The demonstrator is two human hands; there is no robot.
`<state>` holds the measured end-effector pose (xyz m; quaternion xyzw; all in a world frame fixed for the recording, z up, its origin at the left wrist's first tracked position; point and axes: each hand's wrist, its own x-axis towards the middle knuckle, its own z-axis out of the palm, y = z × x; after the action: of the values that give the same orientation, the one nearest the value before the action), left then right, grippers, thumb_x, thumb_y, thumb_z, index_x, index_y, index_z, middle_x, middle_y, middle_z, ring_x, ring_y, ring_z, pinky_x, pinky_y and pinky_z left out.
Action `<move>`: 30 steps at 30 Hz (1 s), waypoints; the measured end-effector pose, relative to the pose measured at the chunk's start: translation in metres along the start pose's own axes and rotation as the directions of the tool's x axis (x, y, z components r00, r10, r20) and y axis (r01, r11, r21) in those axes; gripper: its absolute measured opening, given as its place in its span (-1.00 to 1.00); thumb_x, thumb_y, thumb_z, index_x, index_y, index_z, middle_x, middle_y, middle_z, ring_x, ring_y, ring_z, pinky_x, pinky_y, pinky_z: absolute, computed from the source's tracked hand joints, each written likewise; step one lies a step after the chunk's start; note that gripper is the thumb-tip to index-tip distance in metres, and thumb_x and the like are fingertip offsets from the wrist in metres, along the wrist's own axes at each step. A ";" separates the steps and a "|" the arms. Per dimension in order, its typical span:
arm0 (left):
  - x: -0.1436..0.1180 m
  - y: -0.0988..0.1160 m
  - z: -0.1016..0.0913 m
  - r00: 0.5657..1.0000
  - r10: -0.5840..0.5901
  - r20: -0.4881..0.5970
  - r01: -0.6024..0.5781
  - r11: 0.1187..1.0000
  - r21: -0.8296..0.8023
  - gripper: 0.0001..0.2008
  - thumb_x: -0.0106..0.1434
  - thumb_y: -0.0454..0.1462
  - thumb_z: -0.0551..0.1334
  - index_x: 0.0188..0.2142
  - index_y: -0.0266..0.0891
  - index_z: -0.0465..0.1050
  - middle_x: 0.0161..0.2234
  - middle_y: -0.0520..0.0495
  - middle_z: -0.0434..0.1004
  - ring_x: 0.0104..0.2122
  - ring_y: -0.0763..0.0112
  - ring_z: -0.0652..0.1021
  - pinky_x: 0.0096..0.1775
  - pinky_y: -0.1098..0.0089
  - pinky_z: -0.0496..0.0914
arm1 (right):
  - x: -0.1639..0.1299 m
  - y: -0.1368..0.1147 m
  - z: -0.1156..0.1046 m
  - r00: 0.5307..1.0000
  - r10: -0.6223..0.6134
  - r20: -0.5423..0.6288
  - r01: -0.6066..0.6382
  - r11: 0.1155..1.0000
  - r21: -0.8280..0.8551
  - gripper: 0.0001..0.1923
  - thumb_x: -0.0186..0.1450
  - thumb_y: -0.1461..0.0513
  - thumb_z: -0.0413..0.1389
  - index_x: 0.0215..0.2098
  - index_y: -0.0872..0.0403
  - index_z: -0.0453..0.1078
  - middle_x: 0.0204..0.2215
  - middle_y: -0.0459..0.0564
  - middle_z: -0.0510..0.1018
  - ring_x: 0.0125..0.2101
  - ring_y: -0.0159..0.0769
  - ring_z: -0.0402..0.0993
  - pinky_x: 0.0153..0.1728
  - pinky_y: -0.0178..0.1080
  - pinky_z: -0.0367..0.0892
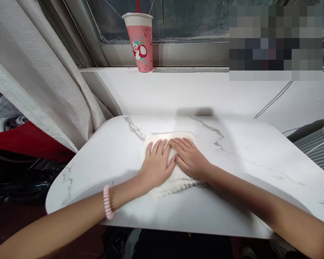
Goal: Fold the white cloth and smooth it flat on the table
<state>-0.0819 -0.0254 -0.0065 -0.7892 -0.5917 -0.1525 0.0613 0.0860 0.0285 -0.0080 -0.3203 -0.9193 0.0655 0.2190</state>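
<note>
— White marble-patterned surface (232,172) with rounded corners: what lies on it in the head view?

— A cream folded cloth with a scalloped edge (175,181), near the middle. Both hands press flat on it, fingers stretched, grasping nothing. The left hand (156,166) touches the right hand (189,157) side by side.

— And the wrist?

— A pink coiled band (107,202) sits on the left wrist.

— Anything behind?

— A pink paper cup with a white lid (140,41) stands on the window sill (194,90), well apart. A pale curtain (35,72) hangs at left.
</note>
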 end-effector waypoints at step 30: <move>0.125 0.015 0.040 0.997 0.067 -0.024 -0.070 0.988 -0.139 -0.59 0.44 -0.21 -0.02 0.20 -0.24 0.32 0.27 -0.21 0.33 0.27 0.19 0.31 0.31 0.03 0.05 | 0.023 0.103 -0.017 0.964 0.249 -0.097 -0.255 0.966 -0.054 -0.50 0.39 0.26 -0.18 0.25 0.14 0.27 0.25 0.14 0.35 0.26 -0.12 0.21 0.28 0.05 0.09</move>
<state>-0.0293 0.0959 -0.0036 -0.8100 -0.5515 -0.1989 0.0169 0.1351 0.1232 -0.0112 -0.4441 -0.8620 0.0481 0.2394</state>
